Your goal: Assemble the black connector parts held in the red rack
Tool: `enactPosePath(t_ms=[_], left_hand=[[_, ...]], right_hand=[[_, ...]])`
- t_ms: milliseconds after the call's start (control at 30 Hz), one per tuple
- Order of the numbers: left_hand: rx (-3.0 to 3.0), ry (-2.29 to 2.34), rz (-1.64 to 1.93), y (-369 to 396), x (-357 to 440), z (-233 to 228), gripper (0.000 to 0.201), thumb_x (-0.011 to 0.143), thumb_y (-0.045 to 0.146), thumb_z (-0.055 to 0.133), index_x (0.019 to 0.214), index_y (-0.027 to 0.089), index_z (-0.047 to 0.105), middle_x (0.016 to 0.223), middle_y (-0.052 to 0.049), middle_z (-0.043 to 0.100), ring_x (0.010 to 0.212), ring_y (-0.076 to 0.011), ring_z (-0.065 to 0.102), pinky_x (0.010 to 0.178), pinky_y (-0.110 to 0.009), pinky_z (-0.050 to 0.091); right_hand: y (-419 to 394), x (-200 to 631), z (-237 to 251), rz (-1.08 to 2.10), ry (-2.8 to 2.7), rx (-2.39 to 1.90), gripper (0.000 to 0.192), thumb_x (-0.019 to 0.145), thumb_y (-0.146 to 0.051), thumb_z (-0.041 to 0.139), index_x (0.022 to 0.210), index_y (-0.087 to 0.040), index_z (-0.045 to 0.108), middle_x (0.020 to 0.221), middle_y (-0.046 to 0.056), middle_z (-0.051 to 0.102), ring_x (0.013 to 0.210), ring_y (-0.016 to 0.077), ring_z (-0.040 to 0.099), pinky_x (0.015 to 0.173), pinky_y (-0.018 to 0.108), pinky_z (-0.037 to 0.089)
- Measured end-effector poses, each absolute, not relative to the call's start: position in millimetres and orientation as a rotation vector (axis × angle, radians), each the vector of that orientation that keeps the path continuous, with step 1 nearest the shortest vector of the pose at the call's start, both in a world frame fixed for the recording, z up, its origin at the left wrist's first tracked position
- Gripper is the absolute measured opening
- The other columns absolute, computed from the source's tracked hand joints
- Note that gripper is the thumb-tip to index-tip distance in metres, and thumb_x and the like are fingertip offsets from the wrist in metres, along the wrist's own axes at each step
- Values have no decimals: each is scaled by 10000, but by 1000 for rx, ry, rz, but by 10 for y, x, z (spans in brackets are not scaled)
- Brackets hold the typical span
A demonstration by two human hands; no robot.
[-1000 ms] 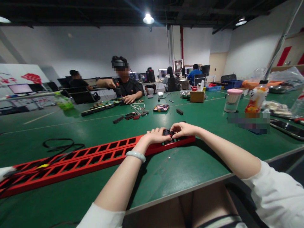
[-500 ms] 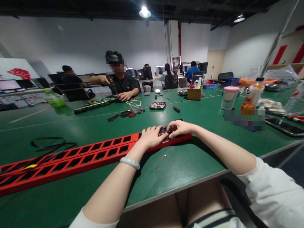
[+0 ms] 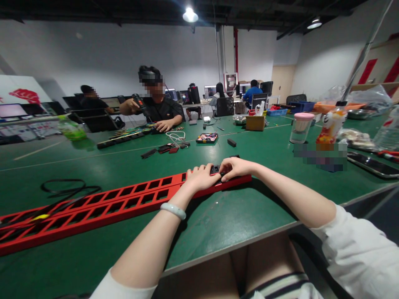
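Note:
A long red frame (image 3: 124,212) with two rows of rectangular openings lies slantwise across the green table. Over its right part rests my left hand (image 3: 200,179), palm down, with the fingers stretched and spread and the thumb toward the right. My right hand (image 3: 236,168) is beside it at the frame's right end, thumb and fingers bent into a pinch. A black part (image 3: 215,169) set in the frame shows between the two hands. Whatever is between my right fingertips is hidden. Black cables (image 3: 67,193) with a yellow tie lie over the frame's left end.
Beyond the frame are a small black block (image 3: 231,143), loose black and dark red pieces (image 3: 168,148), and a white cable. A lidded cup (image 3: 301,128), a bottle and a phone (image 3: 374,164) stand or lie at right. Across the table a co-worker (image 3: 158,104) holds a power screwdriver.
My left hand has shifted slightly right, while my right hand stays almost where it was. Across the table, the co-worker's screwdriver has tilted and moved a little left.

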State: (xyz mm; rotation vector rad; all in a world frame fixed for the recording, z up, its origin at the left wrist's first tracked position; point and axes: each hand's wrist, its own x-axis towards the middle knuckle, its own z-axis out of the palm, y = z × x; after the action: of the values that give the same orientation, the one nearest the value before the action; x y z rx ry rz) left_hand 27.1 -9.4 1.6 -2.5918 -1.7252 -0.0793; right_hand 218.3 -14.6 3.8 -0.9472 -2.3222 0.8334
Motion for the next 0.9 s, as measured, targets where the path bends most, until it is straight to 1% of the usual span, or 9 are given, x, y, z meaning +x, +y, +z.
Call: enactPosePath(t_ms=[133,333,533,700,900], left_hand=[[-2578,-1736,-49,-107,296,30,686,704,679,245,1223,253,383,1210,-127,465,1063,-354,415,837,-494,274],[-2563,-1711,-18,-115,312,37,644,727,644,233,1204,238,385,1200,-133,467,1059,-354,414,816,-527,284],[-2570,-1616,-53,-106,268,10,554,782,577,188,1180,251,393,1171,-115,488,1028,-327,438,797,-521,310],[-2570,-1616,-59,-107,261,-4,539,805,548,169,1204,248,374,1195,-109,473,1041,-323,429,803,-513,316],[-2571,-1600,-66,-113,268,0,522,817,525,168,1210,247,371,1194,-107,477,1036,-321,435,797,-520,319]], right_hand=[[-152,2180,44,863,-2315,-941,416,566,-410,689,861,-128,606,751,11,589,652,109,526,572,209,397],[-137,2179,35,874,-2304,-938,410,562,-391,694,861,-125,607,749,9,588,643,103,522,559,202,392],[-138,2172,30,876,-2307,-917,410,576,-397,688,874,-126,609,742,10,585,639,103,517,552,201,390],[-164,2168,38,759,-2310,-925,419,558,-374,710,886,-133,612,769,10,565,657,102,505,566,202,390],[-163,2164,43,618,-2358,-918,414,556,-391,710,871,-136,626,748,4,531,642,98,478,556,204,382]])
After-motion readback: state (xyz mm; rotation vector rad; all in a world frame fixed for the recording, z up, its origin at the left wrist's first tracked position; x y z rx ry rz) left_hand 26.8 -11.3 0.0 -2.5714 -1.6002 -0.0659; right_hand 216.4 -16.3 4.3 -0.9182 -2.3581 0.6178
